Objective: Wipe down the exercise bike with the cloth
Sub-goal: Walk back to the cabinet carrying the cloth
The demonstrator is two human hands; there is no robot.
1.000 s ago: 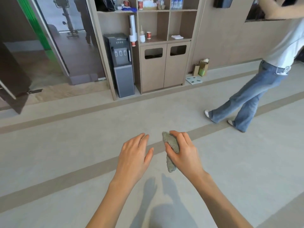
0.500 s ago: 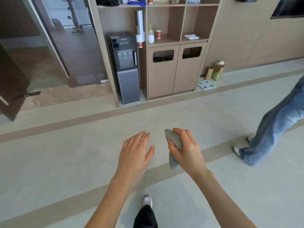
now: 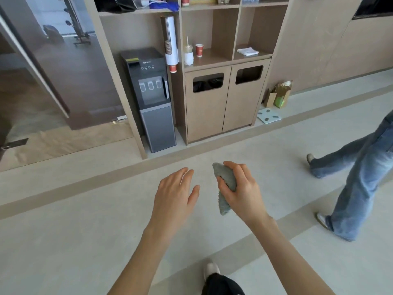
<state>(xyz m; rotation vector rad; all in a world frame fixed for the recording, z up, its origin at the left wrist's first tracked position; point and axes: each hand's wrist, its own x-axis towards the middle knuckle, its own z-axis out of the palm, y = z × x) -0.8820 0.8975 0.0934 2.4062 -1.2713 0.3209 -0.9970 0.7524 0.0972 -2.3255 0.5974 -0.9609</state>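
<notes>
While the bike (image 3: 76,24) stands well off behind glass, right hand (image 3: 242,192) grips the bunched cloth (image 3: 226,184) ready for wiping; left hand (image 3: 174,196) hangs spread, empty.

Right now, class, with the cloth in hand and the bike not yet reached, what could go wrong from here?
A person in jeans walks close by on the right; a collision is possible.
The cloth hangs bunched from the right hand and might slip out.
The exercise bike shows only at the glass panel; walking into the glass seems a risk.
</notes>
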